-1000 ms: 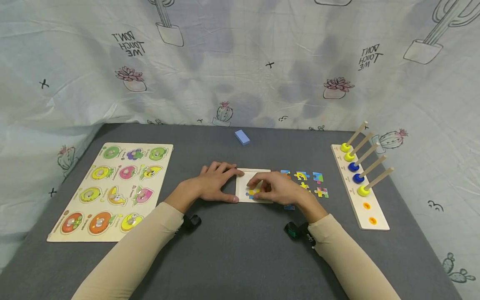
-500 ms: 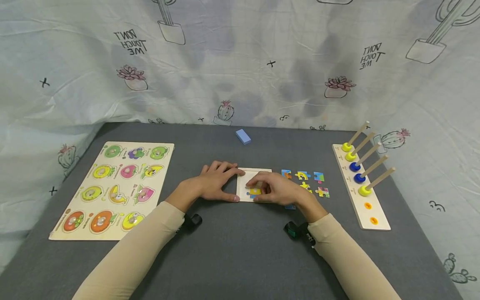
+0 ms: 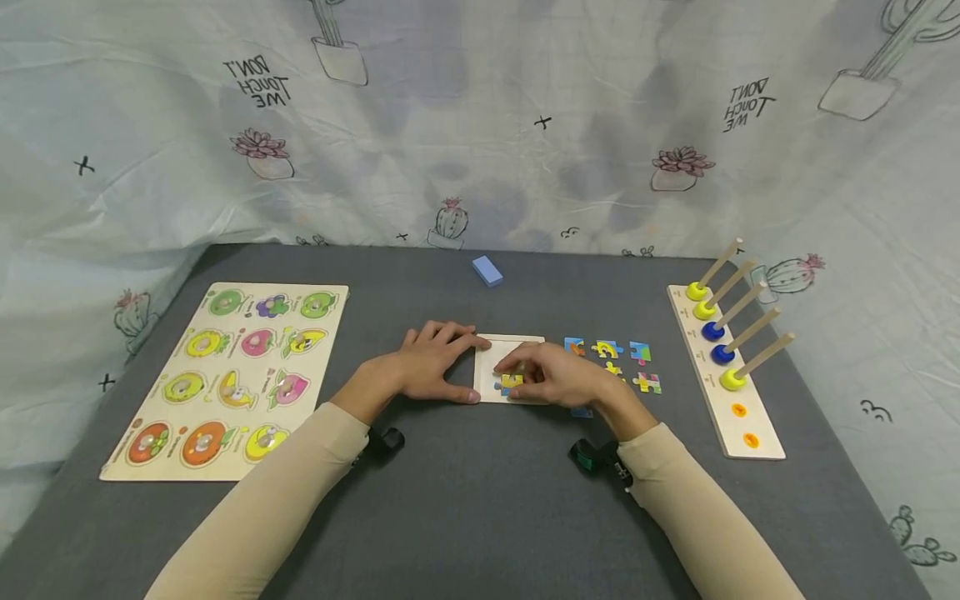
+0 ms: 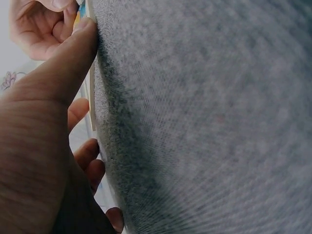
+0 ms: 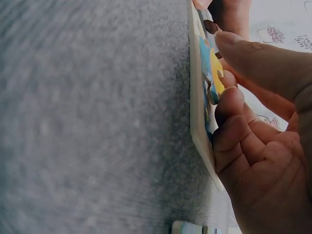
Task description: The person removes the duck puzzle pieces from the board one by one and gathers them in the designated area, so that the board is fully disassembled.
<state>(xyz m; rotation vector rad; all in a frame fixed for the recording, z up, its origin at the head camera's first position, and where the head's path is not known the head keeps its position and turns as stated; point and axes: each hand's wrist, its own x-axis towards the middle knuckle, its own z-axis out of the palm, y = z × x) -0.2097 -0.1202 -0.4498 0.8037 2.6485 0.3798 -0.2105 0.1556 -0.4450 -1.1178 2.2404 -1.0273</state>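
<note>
A small pale wooden puzzle tray (image 3: 486, 362) lies flat at mid-table. My left hand (image 3: 431, 367) is spread along its left side, thumb at the near corner and index finger at the far one. My right hand (image 3: 555, 375) bends over the tray, pinching a yellow and blue jigsaw piece (image 3: 512, 382) between thumb and fingers. In the right wrist view, that jigsaw piece (image 5: 214, 70) stands slightly tilted inside the tray rim (image 5: 196, 97). The right fingers cover part of the tray. Several loose jigsaw pieces (image 3: 606, 350) lie right of it, some partly hidden.
To the left lies a large fruit puzzle board (image 3: 251, 342). At the right is a wooden peg board (image 3: 731, 417) with upright pegs and yellow and blue rings. A blue block (image 3: 487, 271) sits near the back, before a printed curtain (image 3: 480, 125).
Between the right fingers, the yellow and blue jigsaw piece shifts and turns slightly, with more of its print now showing. The left hand stays on the tray. The head view shifts slightly.
</note>
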